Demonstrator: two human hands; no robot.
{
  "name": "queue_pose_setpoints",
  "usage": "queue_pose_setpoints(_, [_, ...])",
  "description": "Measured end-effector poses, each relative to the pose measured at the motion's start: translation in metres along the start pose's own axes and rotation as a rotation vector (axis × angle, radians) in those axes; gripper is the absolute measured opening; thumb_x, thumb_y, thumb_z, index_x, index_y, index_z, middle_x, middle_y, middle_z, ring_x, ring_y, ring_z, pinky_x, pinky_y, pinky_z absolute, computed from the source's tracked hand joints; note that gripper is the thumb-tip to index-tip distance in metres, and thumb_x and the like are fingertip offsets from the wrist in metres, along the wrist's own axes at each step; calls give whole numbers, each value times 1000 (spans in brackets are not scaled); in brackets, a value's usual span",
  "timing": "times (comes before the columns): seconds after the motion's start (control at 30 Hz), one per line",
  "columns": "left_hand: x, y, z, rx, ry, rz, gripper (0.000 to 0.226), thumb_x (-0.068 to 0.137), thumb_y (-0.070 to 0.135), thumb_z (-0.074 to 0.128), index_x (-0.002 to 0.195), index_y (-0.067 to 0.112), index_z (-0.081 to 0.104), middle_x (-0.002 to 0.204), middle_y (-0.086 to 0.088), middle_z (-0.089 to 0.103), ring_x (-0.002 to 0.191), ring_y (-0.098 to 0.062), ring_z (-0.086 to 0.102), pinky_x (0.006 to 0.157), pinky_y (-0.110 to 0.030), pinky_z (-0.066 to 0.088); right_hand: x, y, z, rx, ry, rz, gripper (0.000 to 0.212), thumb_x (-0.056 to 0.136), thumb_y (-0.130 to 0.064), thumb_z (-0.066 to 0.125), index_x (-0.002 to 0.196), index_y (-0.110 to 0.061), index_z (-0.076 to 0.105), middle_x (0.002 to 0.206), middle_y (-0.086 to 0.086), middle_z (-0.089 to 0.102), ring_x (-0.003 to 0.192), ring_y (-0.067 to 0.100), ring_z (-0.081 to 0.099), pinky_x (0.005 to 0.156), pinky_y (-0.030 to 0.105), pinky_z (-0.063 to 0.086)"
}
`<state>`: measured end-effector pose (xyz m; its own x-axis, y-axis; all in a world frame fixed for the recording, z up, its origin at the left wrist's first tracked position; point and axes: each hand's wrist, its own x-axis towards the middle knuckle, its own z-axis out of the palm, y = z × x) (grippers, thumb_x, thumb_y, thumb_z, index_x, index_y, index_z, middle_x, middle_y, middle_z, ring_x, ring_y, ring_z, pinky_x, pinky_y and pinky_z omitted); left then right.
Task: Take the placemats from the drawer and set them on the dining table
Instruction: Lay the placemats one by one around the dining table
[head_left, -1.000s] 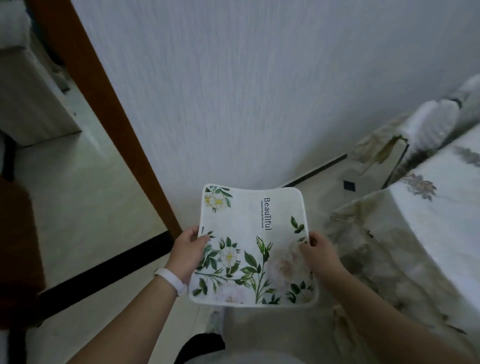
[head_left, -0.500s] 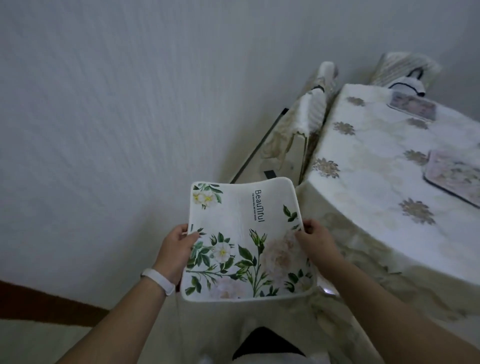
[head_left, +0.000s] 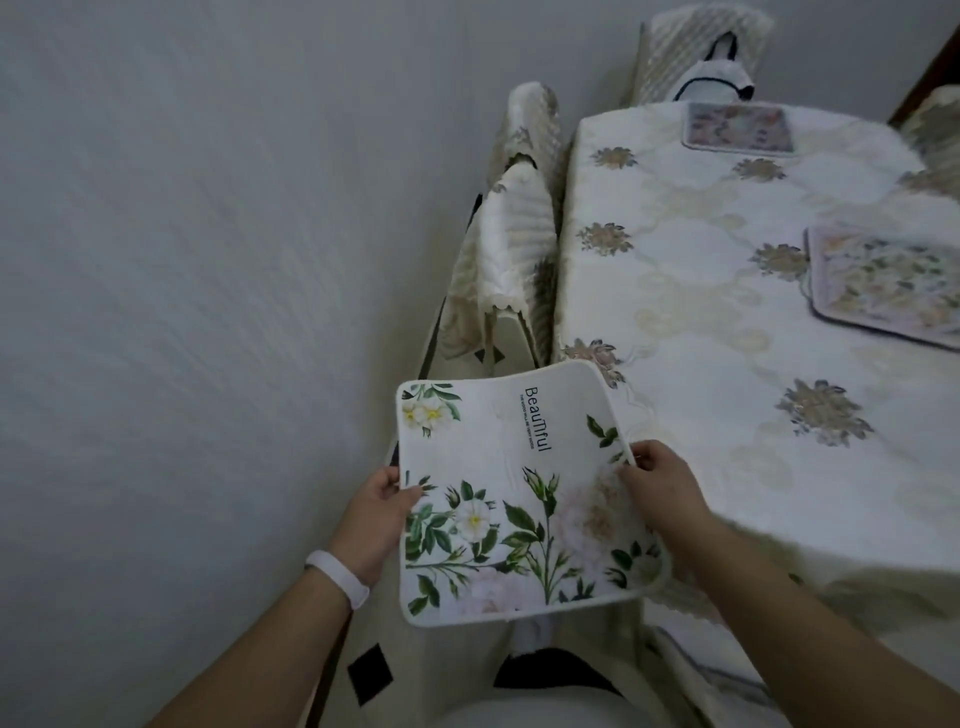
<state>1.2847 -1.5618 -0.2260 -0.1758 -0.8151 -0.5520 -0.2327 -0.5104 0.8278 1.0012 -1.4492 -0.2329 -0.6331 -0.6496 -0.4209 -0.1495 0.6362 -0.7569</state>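
Closer to the dining table (head_left: 675, 322) the floral placemat (head_left: 519, 493) has been carried, and it is pinched at its sides by the left hand (head_left: 371, 519) and the right hand (head_left: 662, 488). A far placemat (head_left: 737, 127) and a side placemat (head_left: 888, 283) are already laid on the table — this one remains.

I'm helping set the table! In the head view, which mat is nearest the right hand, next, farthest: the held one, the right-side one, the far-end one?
1. Held placemat: the right hand pinches its right edge.
2. Right-side placemat: lying on the table, to the right.
3. Far-end placemat: across the table, at its far end.
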Motion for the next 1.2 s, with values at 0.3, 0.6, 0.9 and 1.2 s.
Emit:
queue_pose_setpoints(0.3, [89, 94, 107, 4, -138, -13, 8, 93, 4, 58, 98, 9, 61, 90, -16, 71, 71, -28, 69, 60, -35, 54, 86, -19, -68, 62, 181, 100, 8, 89, -19, 56, 96, -20, 60, 88, 1, 64, 76, 22, 61, 57, 31, 44])
queue_pose_setpoints(0.6, [156, 149, 187, 92, -313, 6, 11, 95, 4, 55, 103, 8, 60, 95, -17, 71, 78, -31, 70, 64, -38, 56, 137, -33, -114, 126, 354, 192, 9, 89, -17, 55, 96, -20, 60, 88, 2, 66, 77, 23, 62, 60, 31, 45])
queue_pose_setpoints(0.9, [247, 209, 239, 292, -376, 59, 11, 90, 6, 52, 96, 14, 56, 94, -15, 68, 82, -34, 69, 71, -53, 59, 204, -88, -125, 140, 489, 230, 10, 90, -16, 54, 97, -21, 59, 88, 2, 67, 79, 27, 65, 72, 43, 55])
queue_pose_setpoints(1.2, [331, 258, 280, 342, -453, 36, 18, 87, 3, 55, 102, 14, 58, 96, -13, 68, 84, -32, 68, 68, -44, 58, 274, -120, -130, 77, 546, 281, 13, 93, -16, 52, 105, -19, 56, 90, -3, 62, 76, 14, 58, 57, 28, 44])
